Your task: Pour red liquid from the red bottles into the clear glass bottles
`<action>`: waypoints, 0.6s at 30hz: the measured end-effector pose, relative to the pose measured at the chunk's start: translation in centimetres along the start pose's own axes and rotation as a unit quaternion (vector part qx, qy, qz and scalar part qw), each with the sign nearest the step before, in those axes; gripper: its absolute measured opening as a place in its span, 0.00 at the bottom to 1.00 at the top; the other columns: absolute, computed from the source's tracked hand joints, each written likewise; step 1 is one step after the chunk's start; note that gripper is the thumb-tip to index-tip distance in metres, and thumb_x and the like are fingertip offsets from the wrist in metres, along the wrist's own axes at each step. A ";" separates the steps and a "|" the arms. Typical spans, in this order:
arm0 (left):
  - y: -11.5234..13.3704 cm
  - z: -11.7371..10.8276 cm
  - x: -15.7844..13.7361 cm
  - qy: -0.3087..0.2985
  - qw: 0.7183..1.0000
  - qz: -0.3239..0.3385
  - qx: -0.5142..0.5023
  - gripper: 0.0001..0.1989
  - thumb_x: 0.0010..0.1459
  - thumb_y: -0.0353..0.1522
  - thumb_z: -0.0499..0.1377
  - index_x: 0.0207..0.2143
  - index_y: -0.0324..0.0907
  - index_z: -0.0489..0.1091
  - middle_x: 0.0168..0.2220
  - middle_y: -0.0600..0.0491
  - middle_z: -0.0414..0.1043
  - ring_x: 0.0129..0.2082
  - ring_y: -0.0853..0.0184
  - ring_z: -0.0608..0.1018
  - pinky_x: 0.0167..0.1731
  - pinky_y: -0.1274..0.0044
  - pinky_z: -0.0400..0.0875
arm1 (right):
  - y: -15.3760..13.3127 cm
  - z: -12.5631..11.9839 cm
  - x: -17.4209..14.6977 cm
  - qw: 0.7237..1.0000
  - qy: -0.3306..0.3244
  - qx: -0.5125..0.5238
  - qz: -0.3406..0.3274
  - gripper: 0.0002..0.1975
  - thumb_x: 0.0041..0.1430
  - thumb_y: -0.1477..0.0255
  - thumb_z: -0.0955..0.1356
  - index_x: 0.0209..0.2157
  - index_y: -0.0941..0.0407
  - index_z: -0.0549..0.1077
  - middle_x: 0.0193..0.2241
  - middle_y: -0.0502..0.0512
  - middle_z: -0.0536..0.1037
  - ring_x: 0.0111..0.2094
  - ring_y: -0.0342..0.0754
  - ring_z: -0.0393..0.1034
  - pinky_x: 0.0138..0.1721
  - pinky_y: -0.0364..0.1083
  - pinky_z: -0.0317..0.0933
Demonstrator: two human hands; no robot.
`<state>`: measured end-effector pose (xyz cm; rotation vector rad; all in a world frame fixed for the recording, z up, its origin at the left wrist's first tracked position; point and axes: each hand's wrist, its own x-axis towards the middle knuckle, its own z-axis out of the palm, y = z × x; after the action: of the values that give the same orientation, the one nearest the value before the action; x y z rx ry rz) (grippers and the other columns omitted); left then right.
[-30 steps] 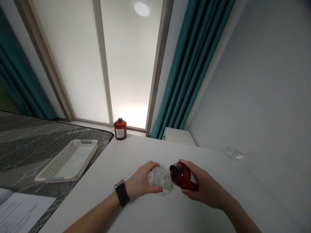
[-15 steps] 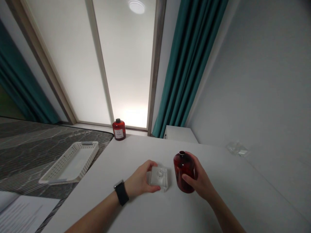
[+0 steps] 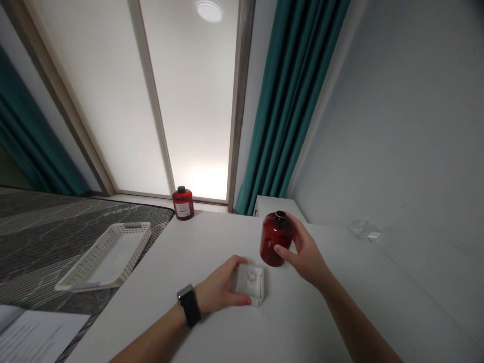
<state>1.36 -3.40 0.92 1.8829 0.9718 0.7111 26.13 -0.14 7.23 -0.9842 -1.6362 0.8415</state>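
Observation:
My left hand (image 3: 223, 285), with a dark watch on its wrist, grips a clear square glass container (image 3: 250, 282) between thumb and fingers, low over the white table. A round opening shows on the container's top. My right hand (image 3: 304, 249) is wrapped round a dark red see-through bottle (image 3: 275, 239) from its right side. That bottle has an uncapped neck and is held nearly upright, above and to the right of the glass container. Whether its base touches the table I cannot tell.
A second red bottle (image 3: 183, 204) with a black cap and a white label stands at the table's (image 3: 212, 237) far left corner. A white perforated basket (image 3: 109, 259) and printed paper (image 3: 41, 333) lie to the left. Crumpled clear plastic (image 3: 366, 230) lies by the right wall.
My right hand has moved the red bottle away from me and slightly left. My left hand keeps its hold on the glass container, almost in place.

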 end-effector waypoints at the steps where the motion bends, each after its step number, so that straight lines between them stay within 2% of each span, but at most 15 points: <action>1: -0.1 -0.1 -0.1 0.000 1.000 0.007 0.001 0.38 0.44 0.36 0.72 0.55 0.42 0.59 0.51 0.45 0.69 0.48 0.54 0.73 0.50 0.60 0.68 | -0.1 0.2 0.0 1.000 -0.004 -0.012 -0.003 0.36 0.54 0.67 0.73 0.62 0.49 0.57 0.63 0.59 0.63 0.62 0.57 0.61 0.62 0.59 0.56; 4: 0.0 -0.5 -0.2 0.032 0.997 0.069 -0.003 0.44 0.51 0.38 0.68 0.63 0.41 0.49 0.59 0.39 0.60 0.58 0.50 0.67 0.58 0.56 0.60 | -0.2 0.9 -0.1 1.000 -0.008 -0.003 0.003 0.36 0.55 0.68 0.72 0.62 0.49 0.57 0.63 0.59 0.63 0.61 0.57 0.62 0.61 0.59 0.58; 6: 0.5 -1.0 -0.2 0.080 0.989 0.121 -0.001 0.42 0.56 0.38 0.63 0.66 0.42 0.43 0.62 0.39 0.55 0.62 0.51 0.62 0.61 0.56 0.56 | -0.6 1.2 0.0 1.000 -0.005 0.001 0.009 0.36 0.55 0.68 0.72 0.62 0.49 0.57 0.63 0.59 0.64 0.60 0.58 0.63 0.60 0.58 0.59; 9: 2.1 -2.0 0.3 0.128 0.976 0.174 0.017 0.41 0.59 0.36 0.62 0.67 0.46 0.42 0.65 0.41 0.52 0.64 0.52 0.60 0.62 0.57 0.56 | -1.8 1.8 0.3 1.000 -0.018 -0.006 0.005 0.35 0.54 0.67 0.72 0.62 0.49 0.59 0.61 0.59 0.65 0.57 0.58 0.65 0.57 0.58 0.61; 14: 5.7 -3.1 1.6 0.112 0.974 0.196 0.003 0.46 0.56 0.35 0.67 0.68 0.46 0.43 0.66 0.43 0.54 0.64 0.51 0.61 0.64 0.58 0.55 | -4.5 2.9 0.8 0.996 -0.083 -0.016 -0.034 0.36 0.53 0.64 0.73 0.62 0.48 0.60 0.56 0.58 0.65 0.53 0.56 0.66 0.53 0.55 0.64; 16: 6.5 -3.5 2.0 0.109 0.976 0.186 -0.006 0.49 0.52 0.36 0.70 0.67 0.45 0.44 0.65 0.42 0.56 0.63 0.50 0.63 0.64 0.58 0.55 | -5.1 3.2 0.7 0.993 -0.096 -0.046 -0.042 0.39 0.54 0.62 0.72 0.65 0.47 0.56 0.52 0.57 0.65 0.51 0.55 0.65 0.53 0.55 0.63; 18: 6.6 -3.9 2.2 0.107 0.979 0.173 -0.020 0.49 0.50 0.36 0.71 0.67 0.44 0.46 0.64 0.42 0.59 0.62 0.49 0.64 0.63 0.58 0.57 | -5.0 3.2 0.4 0.990 -0.110 -0.074 -0.052 0.38 0.61 0.60 0.67 0.68 0.47 0.50 0.51 0.57 0.64 0.50 0.53 0.65 0.54 0.56 0.62</action>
<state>1.73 -1.91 8.76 1.9915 0.7564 1.1509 21.99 -2.13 11.01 -0.9241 -1.9446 0.7893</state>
